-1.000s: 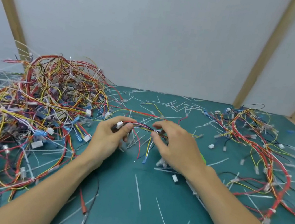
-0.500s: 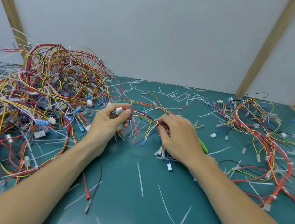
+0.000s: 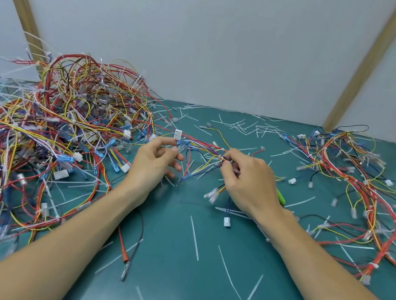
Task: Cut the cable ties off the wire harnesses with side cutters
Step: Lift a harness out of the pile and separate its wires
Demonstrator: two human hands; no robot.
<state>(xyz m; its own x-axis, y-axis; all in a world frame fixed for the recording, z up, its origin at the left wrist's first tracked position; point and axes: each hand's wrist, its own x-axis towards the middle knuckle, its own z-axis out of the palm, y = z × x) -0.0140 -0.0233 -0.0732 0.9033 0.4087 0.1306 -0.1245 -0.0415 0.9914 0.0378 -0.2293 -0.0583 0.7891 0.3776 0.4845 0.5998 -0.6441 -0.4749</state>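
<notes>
Both my hands on one small harness, mid-frame above the worktop (image 3: 176,261).

My left hand (image 3: 150,166) pinches the wire harness (image 3: 202,148) just below its white connector (image 3: 177,134); my right hand (image 3: 246,179) curls its grip on the bundle's other end. A green handle (image 3: 280,196) peeks beside my right wrist. Farther back, tangled piles lie left (image 3: 54,129) and right (image 3: 354,187).

You have nothing to read here: no text, label, brand, number or sign shows on anything in view. The white connector (image 3: 177,134) just above your left hand's fingertips (image 3: 174,149) bears no marking that can be made out, and the wires at your right hand's fingertips (image 3: 225,162) carry none either.
</notes>
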